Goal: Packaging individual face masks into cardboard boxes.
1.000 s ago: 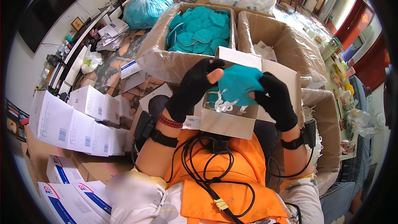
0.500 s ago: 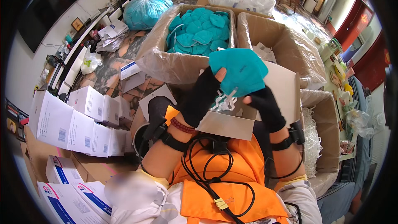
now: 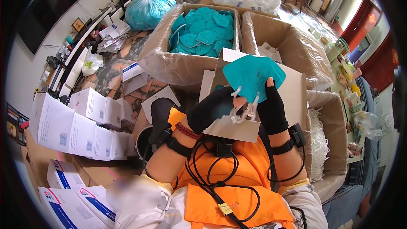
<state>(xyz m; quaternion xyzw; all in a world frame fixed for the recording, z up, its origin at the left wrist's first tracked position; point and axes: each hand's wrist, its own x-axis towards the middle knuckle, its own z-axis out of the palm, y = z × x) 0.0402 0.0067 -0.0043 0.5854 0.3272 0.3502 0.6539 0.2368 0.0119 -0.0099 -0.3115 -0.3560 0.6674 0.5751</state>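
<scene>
Both hands work close together at the centre of the view, each in a black fingerless glove. The right hand (image 3: 271, 108) is closed around the lower edge of a stack of teal face masks (image 3: 250, 77), fingertips bare and pressed against the fabric, holding the stack upright above a small open carton (image 3: 237, 123). The left hand (image 3: 212, 108) sits just beside it at 9 o'clock, fingers curled under the stack where the white ear loops (image 3: 241, 110) dangle; it appears to pinch the loops or the stack's lower corner, though which exactly I cannot tell. The small carton rests on the person's lap, over an orange vest (image 3: 237, 174) crossed by black cables (image 3: 212, 174).

At 12 o'clock stands a large cardboard box (image 3: 169, 65) lined with clear plastic and filled with loose teal masks. Beside it, toward 1 o'clock, a second lined cardboard box (image 3: 296, 46) holds a few white items. At 3 o'clock a third box contains shredded white material (image 3: 320, 144). At 9 o'clock white retail cartons (image 3: 72, 125) are stacked on the floor, with more at 7 o'clock. A tied blue plastic bag (image 3: 148, 10) lies at 11 o'clock.
</scene>
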